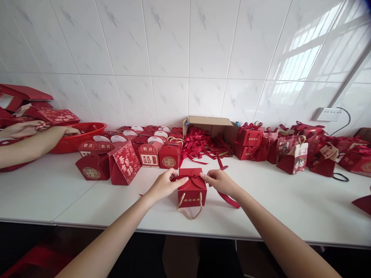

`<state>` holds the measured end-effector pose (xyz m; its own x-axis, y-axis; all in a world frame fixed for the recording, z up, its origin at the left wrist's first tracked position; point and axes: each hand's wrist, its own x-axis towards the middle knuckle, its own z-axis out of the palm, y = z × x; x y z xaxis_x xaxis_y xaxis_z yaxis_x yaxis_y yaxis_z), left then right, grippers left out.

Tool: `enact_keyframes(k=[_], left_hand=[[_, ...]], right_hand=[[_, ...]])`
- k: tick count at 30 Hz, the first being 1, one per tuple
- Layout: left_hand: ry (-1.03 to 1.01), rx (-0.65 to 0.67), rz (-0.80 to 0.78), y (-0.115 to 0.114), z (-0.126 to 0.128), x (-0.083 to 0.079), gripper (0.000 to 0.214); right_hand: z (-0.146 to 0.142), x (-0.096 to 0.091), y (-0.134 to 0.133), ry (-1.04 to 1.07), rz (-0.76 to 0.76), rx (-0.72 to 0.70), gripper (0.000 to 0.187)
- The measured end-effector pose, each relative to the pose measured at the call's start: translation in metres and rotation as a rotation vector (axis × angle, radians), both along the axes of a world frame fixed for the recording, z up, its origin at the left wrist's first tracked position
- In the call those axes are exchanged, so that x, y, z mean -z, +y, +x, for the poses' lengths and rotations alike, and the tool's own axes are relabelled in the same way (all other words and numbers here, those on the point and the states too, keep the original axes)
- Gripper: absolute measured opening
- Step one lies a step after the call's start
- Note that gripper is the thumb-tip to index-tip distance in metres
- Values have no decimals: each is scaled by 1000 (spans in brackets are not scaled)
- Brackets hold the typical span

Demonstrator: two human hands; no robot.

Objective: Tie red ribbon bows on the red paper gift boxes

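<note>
Box [189, 199] stood closed on the table [261, 208], toward 6 o'clock in view. Your left hand [165, 183] pinched ribbon [228, 200] at the box's 10 o'clock, your right hand [219, 181] at 2. Done: ribbon across the top. Left: finished bow not visible; one tail loose at 4. Ribboned boxes [251, 141] at 2; plain boxes [92, 166] at 10.

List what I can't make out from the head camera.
Head view:
- Inside the small red cardboard box with beige rope: hidden by its closed top.
- Whether the shiny red ribbon is knotted: too small to tell.
- Inside the round red plastic basin: mostly behind its wall.
- Red cardboard piece: cut off by right edge.
</note>
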<state>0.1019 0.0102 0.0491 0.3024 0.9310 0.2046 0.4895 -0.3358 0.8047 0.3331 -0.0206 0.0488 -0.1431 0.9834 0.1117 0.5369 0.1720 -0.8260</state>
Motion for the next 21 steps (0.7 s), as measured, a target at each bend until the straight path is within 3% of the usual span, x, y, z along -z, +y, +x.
enact_keyframes(k=[5,12,17,21], left_hand=[[32,-2,7,-1,-3,-9,42],[80,-44,55,0,-6,-6,42],[89,-70,174,2,-4,-8,38],[83,1,295,-3,9,-24,21]], right_hand=[[12,3,9,47,27,-89,50],[23,7,4,62,-2,-168,46],[28,-7,-2,52,-12,-152,48],[35,-29,-4,34,14,-110,41]])
